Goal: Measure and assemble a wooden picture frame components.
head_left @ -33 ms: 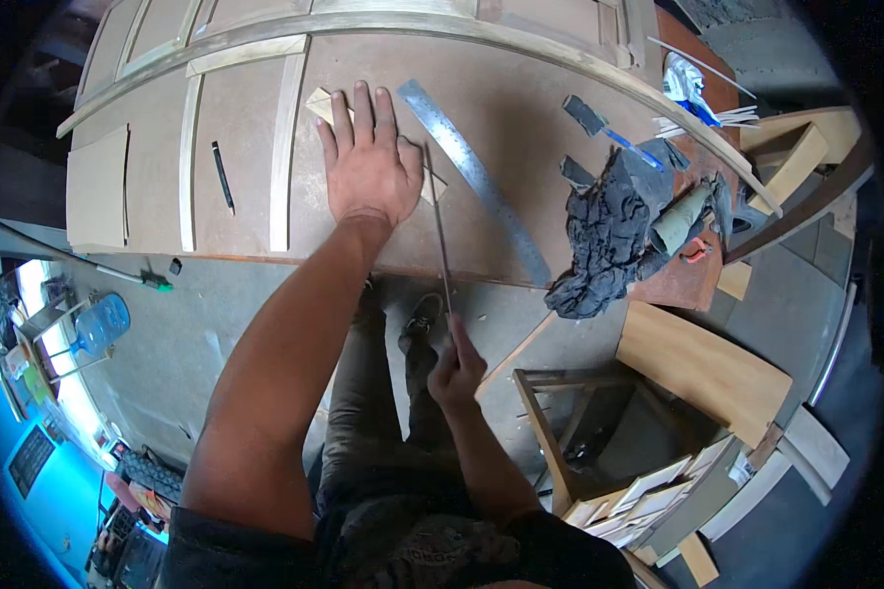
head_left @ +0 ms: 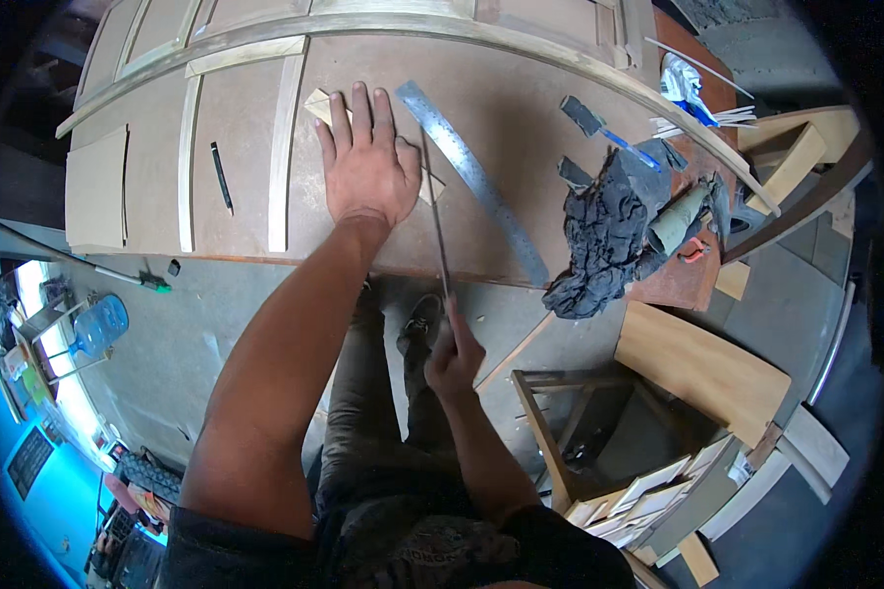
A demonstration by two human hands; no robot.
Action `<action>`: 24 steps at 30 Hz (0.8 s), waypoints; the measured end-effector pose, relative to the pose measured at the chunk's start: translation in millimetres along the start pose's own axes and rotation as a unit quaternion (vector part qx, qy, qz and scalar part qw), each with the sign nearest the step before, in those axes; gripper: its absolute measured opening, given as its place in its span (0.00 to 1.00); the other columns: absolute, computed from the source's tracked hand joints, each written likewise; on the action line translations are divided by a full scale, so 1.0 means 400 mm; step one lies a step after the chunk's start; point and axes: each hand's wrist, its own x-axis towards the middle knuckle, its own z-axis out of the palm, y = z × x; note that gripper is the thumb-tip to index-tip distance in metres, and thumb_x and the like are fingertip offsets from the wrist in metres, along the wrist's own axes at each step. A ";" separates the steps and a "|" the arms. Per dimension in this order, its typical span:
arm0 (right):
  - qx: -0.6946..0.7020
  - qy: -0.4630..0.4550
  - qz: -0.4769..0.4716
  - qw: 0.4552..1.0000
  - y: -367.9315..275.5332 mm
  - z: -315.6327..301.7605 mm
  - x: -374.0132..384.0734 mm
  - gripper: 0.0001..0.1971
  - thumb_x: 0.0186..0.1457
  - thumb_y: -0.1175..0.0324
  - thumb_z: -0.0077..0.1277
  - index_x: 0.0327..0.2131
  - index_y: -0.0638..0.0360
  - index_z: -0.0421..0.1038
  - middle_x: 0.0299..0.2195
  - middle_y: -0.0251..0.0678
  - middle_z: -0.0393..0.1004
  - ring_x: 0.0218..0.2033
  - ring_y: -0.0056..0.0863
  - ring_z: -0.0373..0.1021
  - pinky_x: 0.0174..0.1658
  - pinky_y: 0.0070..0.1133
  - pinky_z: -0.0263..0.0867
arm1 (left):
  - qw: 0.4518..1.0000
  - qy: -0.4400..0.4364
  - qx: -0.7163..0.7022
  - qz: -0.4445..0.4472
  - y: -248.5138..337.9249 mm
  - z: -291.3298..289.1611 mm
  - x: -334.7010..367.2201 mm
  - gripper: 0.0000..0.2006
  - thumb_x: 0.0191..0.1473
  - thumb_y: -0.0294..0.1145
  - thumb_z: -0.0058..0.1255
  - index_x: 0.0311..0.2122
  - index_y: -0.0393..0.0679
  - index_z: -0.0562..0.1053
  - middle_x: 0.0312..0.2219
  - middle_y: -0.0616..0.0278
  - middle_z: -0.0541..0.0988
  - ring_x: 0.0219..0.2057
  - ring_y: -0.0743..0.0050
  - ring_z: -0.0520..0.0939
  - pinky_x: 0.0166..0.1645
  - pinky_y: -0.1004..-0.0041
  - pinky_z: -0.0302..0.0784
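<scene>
My left hand (head_left: 368, 177) lies flat on the table, fingers stretched out, pressing on a pale wooden piece (head_left: 316, 103). Only bits of that wood show, by the fingertips and beside the wrist; the palm covers the middle. My right hand (head_left: 454, 358) is closed around the grip of a long thin saw (head_left: 437, 224), seen edge-on. Its narrow blade runs over the table's front edge and along the wood beside my left thumb. Just right of the blade lies a steel ruler (head_left: 473, 182), set at a slant.
Left on the table (head_left: 241, 113) are a black pencil (head_left: 222, 179) and wooden strips (head_left: 285, 157). A long curved wooden rail (head_left: 413, 25) spans the back. Crumpled dark cloth (head_left: 604, 236) lies at right. Below stand an open wooden frame (head_left: 545, 432) and a board (head_left: 702, 373).
My right hand has moved slightly forward, pushing the saw blade farther over the table beside the wood. My left hand stays in place.
</scene>
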 end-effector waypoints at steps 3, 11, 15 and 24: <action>-0.015 0.009 -0.022 1.000 -0.016 0.024 0.088 0.20 0.68 0.76 0.42 0.61 0.70 0.68 0.44 0.58 0.81 0.37 0.49 0.82 0.38 0.30 0.76 | 1.000 -0.007 -0.002 -0.003 0.005 0.005 -0.003 0.36 0.60 0.45 0.37 0.72 0.40 0.57 0.74 0.48 0.52 0.75 0.39 0.46 0.76 0.43 0.37; -0.009 -0.001 -0.006 1.000 0.010 0.028 0.022 0.19 0.69 0.73 0.43 0.60 0.70 0.70 0.46 0.59 0.80 0.40 0.51 0.82 0.41 0.32 0.77 | 1.000 0.001 -0.003 0.005 -0.004 -0.003 0.003 0.37 0.60 0.44 0.38 0.72 0.40 0.57 0.74 0.48 0.52 0.75 0.38 0.47 0.76 0.43 0.38; -0.024 0.020 -0.036 0.999 0.015 0.054 0.078 0.19 0.69 0.73 0.43 0.60 0.70 0.70 0.45 0.60 0.81 0.40 0.51 0.82 0.41 0.33 0.77 | 1.000 -0.006 -0.008 0.002 0.003 0.004 0.006 0.37 0.60 0.44 0.38 0.73 0.40 0.56 0.74 0.48 0.51 0.75 0.38 0.46 0.76 0.43 0.38; -0.004 0.019 -0.020 1.000 0.013 0.052 0.068 0.20 0.69 0.74 0.43 0.60 0.69 0.70 0.41 0.57 0.81 0.31 0.41 0.80 0.33 0.28 0.74 | 1.000 0.002 -0.004 0.005 -0.003 0.006 0.004 0.37 0.60 0.45 0.39 0.72 0.40 0.57 0.74 0.47 0.52 0.75 0.38 0.46 0.76 0.42 0.38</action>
